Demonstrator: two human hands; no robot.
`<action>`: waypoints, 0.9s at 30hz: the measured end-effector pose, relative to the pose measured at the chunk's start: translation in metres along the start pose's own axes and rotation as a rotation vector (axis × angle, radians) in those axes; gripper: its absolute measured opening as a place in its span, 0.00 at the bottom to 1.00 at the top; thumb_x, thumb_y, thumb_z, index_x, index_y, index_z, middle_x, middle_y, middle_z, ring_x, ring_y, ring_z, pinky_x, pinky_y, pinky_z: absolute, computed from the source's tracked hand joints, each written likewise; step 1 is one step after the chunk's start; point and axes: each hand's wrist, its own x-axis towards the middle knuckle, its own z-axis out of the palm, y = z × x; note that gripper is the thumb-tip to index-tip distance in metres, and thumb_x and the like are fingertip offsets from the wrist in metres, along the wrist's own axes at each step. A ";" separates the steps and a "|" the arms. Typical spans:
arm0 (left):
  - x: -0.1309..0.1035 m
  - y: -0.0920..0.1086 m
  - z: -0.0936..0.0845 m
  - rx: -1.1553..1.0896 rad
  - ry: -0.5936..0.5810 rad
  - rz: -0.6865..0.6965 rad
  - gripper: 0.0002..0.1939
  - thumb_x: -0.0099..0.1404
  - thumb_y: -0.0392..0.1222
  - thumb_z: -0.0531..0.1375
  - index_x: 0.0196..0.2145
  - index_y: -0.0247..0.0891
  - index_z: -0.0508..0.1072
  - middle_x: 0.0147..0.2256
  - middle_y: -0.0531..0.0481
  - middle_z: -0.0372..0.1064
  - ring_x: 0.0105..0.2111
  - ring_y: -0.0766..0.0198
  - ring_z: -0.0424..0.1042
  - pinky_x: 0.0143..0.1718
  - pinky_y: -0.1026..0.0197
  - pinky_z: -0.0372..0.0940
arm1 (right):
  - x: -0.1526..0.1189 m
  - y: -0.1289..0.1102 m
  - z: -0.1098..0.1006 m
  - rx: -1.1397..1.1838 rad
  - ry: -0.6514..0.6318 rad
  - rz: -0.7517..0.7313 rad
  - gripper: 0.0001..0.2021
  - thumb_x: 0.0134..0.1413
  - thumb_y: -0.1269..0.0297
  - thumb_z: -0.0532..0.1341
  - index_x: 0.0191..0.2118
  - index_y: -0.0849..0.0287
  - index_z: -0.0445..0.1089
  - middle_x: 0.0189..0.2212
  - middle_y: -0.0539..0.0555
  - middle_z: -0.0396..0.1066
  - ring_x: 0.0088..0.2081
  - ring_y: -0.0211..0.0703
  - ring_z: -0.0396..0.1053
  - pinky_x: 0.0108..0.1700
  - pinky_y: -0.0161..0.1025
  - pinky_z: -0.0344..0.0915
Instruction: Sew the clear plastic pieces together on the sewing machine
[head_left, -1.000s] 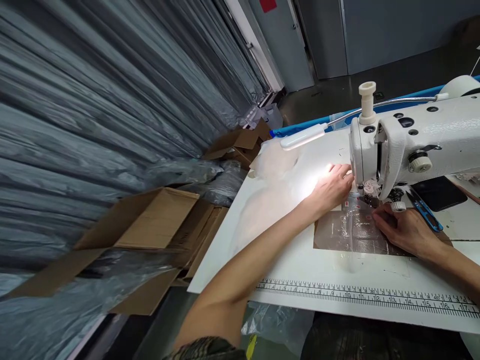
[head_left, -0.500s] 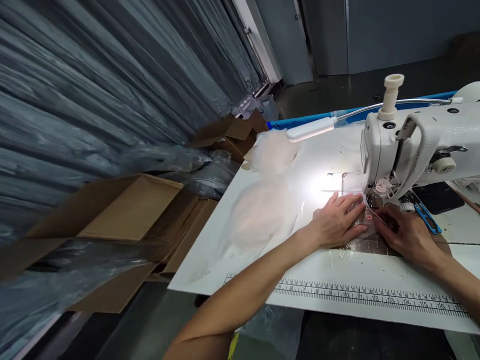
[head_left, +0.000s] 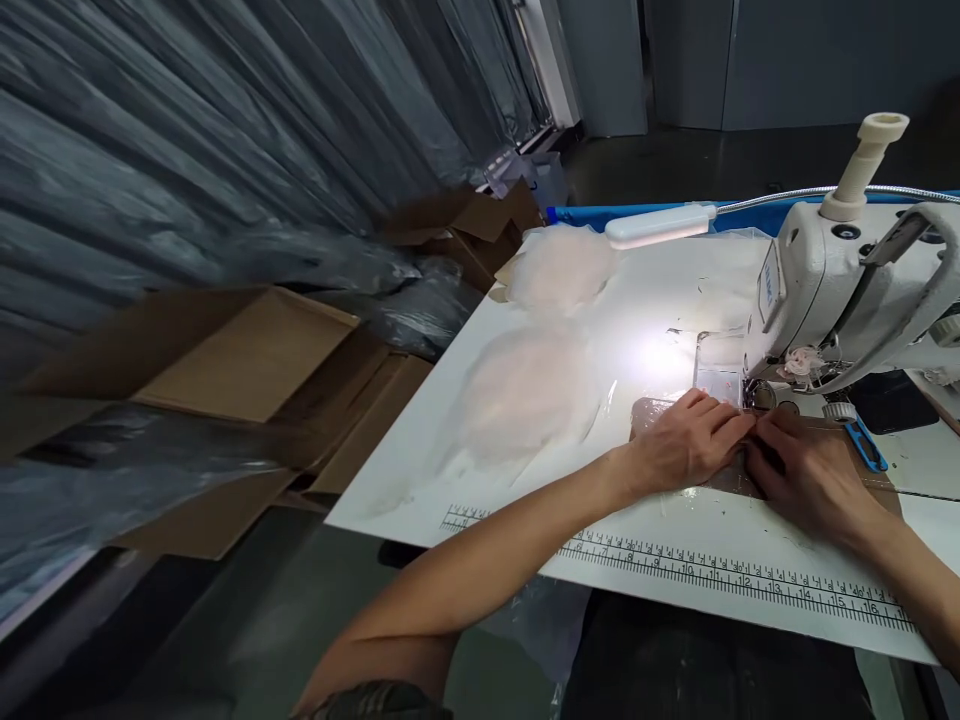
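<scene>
At the white sewing machine [head_left: 795, 280], both my hands meet just in front of the presser foot. My left hand [head_left: 690, 440] is closed, its fingertips bent together. My right hand [head_left: 806, 470] pinches close beside it, thumb and forefinger almost touching the left fingers. What lies between the fingertips is too small and covered to make out. A sheer brownish sheet [head_left: 651, 412] shows beside my left hand and under both hands. A pale pink gathered bit of fabric [head_left: 802, 362] hangs on the machine head by the needle.
Two piles of sheer pale pink fabric [head_left: 525, 390] lie on the white table [head_left: 420, 480], left of my hands. A lamp [head_left: 660, 226] shines from behind. Blue thread snips [head_left: 866, 445] and a dark phone [head_left: 892, 400] are at right. Open cardboard boxes [head_left: 247, 350] stand left.
My left hand has gone from lying flat with fingers spread to closed fingertips beside the right hand. The pale piece with a pink spot under it is now out of sight. The view has shifted.
</scene>
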 end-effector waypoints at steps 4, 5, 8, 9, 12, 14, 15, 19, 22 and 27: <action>-0.005 -0.010 0.001 -0.055 -0.063 0.020 0.11 0.75 0.39 0.51 0.39 0.37 0.73 0.38 0.50 0.76 0.34 0.68 0.71 0.37 0.61 0.65 | 0.003 0.008 -0.017 0.259 -0.093 0.182 0.15 0.60 0.60 0.53 0.42 0.58 0.76 0.29 0.54 0.75 0.24 0.39 0.69 0.26 0.36 0.65; -0.005 -0.011 0.001 -0.051 -0.055 0.031 0.12 0.75 0.38 0.51 0.37 0.37 0.73 0.39 0.51 0.76 0.33 0.68 0.71 0.37 0.61 0.64 | 0.004 0.010 -0.021 0.267 -0.088 0.236 0.16 0.60 0.60 0.53 0.42 0.59 0.76 0.29 0.54 0.75 0.24 0.39 0.69 0.26 0.36 0.65; -0.005 -0.013 -0.001 -0.040 -0.034 0.037 0.14 0.75 0.37 0.51 0.34 0.37 0.73 0.38 0.52 0.77 0.30 0.70 0.70 0.38 0.61 0.64 | 0.008 0.013 -0.027 0.224 -0.070 0.310 0.17 0.58 0.59 0.53 0.41 0.59 0.77 0.29 0.54 0.75 0.25 0.40 0.70 0.26 0.36 0.65; -0.005 -0.013 -0.002 -0.045 -0.036 0.038 0.14 0.75 0.37 0.51 0.35 0.37 0.73 0.38 0.52 0.77 0.30 0.70 0.70 0.39 0.61 0.65 | 0.009 0.014 -0.026 0.210 -0.078 0.304 0.17 0.58 0.59 0.52 0.41 0.58 0.77 0.29 0.54 0.75 0.25 0.40 0.70 0.26 0.37 0.65; -0.005 -0.014 -0.003 -0.080 -0.027 0.059 0.13 0.75 0.36 0.50 0.36 0.39 0.73 0.40 0.53 0.77 0.33 0.71 0.72 0.46 0.59 0.65 | 0.013 0.017 -0.020 0.169 -0.134 0.224 0.19 0.59 0.58 0.51 0.44 0.56 0.77 0.32 0.55 0.76 0.25 0.40 0.70 0.25 0.37 0.63; -0.005 -0.016 -0.004 -0.081 0.002 0.065 0.12 0.75 0.37 0.51 0.37 0.39 0.73 0.41 0.53 0.77 0.34 0.71 0.73 0.46 0.59 0.65 | 0.014 0.019 -0.016 0.140 -0.179 0.145 0.20 0.61 0.59 0.49 0.48 0.54 0.76 0.40 0.57 0.77 0.26 0.40 0.70 0.24 0.37 0.62; -0.005 -0.017 -0.005 -0.069 0.017 0.059 0.12 0.75 0.37 0.52 0.36 0.40 0.73 0.40 0.53 0.77 0.34 0.71 0.73 0.44 0.59 0.65 | 0.014 0.020 -0.015 0.121 -0.196 0.111 0.21 0.61 0.59 0.49 0.50 0.54 0.76 0.43 0.57 0.76 0.27 0.40 0.70 0.23 0.37 0.61; -0.004 -0.019 -0.005 -0.013 0.028 0.034 0.12 0.75 0.40 0.53 0.34 0.40 0.72 0.36 0.53 0.76 0.34 0.69 0.72 0.35 0.60 0.61 | 0.014 0.024 -0.013 0.033 -0.254 0.035 0.22 0.63 0.60 0.48 0.56 0.51 0.72 0.45 0.57 0.75 0.27 0.39 0.68 0.22 0.36 0.57; -0.004 -0.018 -0.004 -0.011 0.021 0.045 0.11 0.75 0.39 0.53 0.35 0.41 0.72 0.36 0.54 0.76 0.32 0.70 0.70 0.33 0.60 0.60 | 0.013 0.024 -0.012 -0.024 -0.293 0.031 0.23 0.63 0.60 0.48 0.59 0.49 0.70 0.42 0.57 0.75 0.27 0.40 0.68 0.21 0.35 0.54; -0.003 -0.018 0.000 -0.055 0.061 0.092 0.12 0.75 0.38 0.52 0.34 0.38 0.72 0.36 0.54 0.77 0.31 0.70 0.70 0.35 0.62 0.63 | 0.010 0.023 -0.005 -0.124 -0.293 0.031 0.23 0.64 0.60 0.48 0.59 0.48 0.70 0.39 0.58 0.74 0.27 0.42 0.68 0.20 0.35 0.49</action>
